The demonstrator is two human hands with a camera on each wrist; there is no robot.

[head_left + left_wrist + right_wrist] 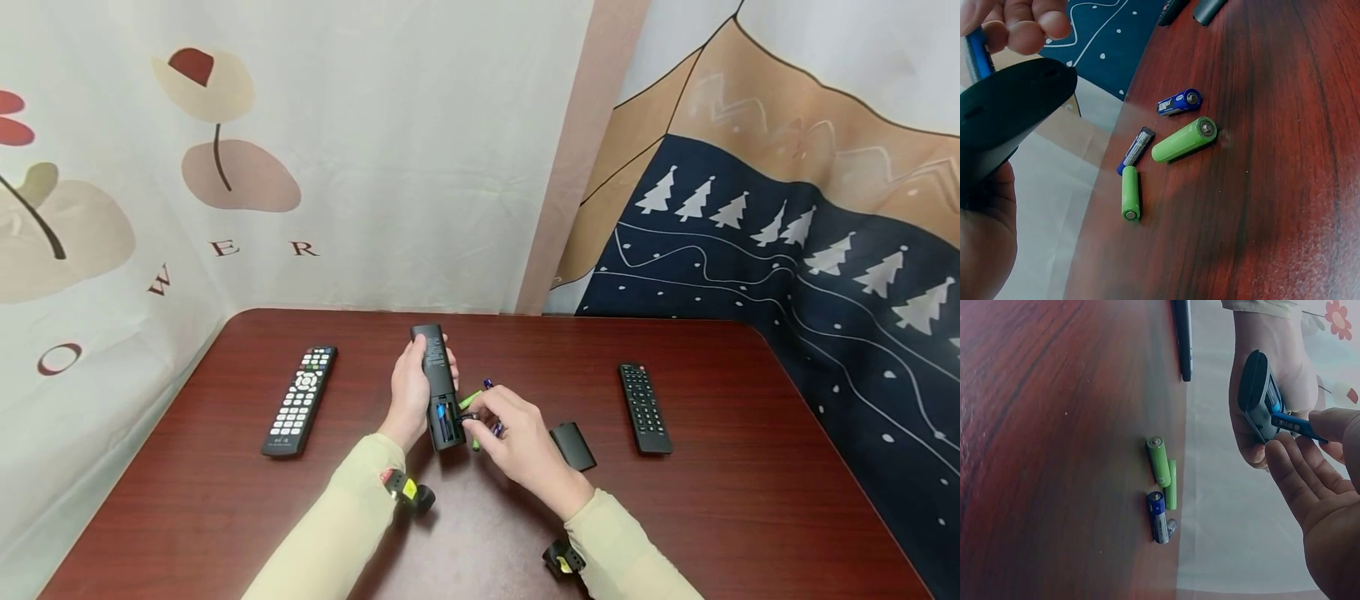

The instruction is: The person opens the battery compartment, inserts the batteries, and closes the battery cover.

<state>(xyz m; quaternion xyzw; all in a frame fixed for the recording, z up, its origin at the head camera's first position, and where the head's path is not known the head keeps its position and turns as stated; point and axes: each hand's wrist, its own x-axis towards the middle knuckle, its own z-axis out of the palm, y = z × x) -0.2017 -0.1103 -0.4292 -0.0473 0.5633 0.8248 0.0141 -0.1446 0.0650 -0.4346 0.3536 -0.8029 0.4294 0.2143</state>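
My left hand (408, 393) grips a black remote control (437, 362), back side up, its battery compartment uncovered. One blue battery (442, 423) lies inside that compartment. Between thumb and fingers, my right hand (523, 442) pinches another blue battery (1299, 425), whose far end is at the compartment's edge. Whether that end is inside the slot is hard to tell. On the table below are a larger green battery (1184, 140), a smaller green battery (1130, 195) and two dark blue batteries, one (1179, 102) near the larger green one, the other (1137, 149) touching the smaller.
A black battery cover (573, 446) lies on the brown table (480, 533), beside the right wrist. Another remote with white buttons (302, 400) is at the left, and a smaller black remote (645, 408) at the right. Printed curtains (420, 167) hang behind the table.
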